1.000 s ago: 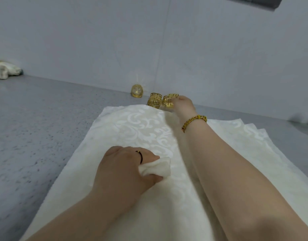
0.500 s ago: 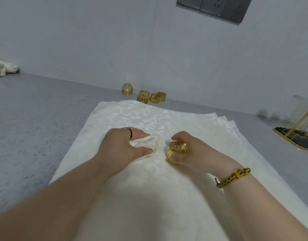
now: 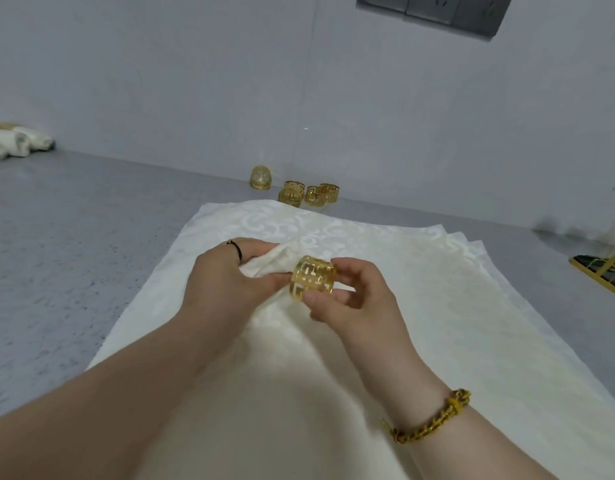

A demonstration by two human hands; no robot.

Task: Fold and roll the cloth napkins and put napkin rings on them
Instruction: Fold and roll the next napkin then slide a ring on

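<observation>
My left hand (image 3: 226, 271) grips the gathered end of a cream damask napkin (image 3: 275, 263), lifted a little off the stack of flat napkins (image 3: 420, 271). My right hand (image 3: 347, 296) pinches a gold cut-out napkin ring (image 3: 313, 278) between thumb and fingers, right at the tip of the gathered cloth. The cloth's tip touches the ring's opening; how far it is inside I cannot tell. The rest of the held napkin hangs down under both hands.
Several more gold rings (image 3: 309, 194) and a gold dome-shaped one (image 3: 261, 177) stand by the wall behind the stack. Finished napkins (image 3: 11, 142) lie far left. A gold wire rack (image 3: 604, 268) sits at the right edge. Grey counter (image 3: 74, 230) surrounds the cloth.
My right hand reached to the rings by the wall, took one and brought it back to the napkin end. My left hand lifted the gathered cloth toward the ring.
</observation>
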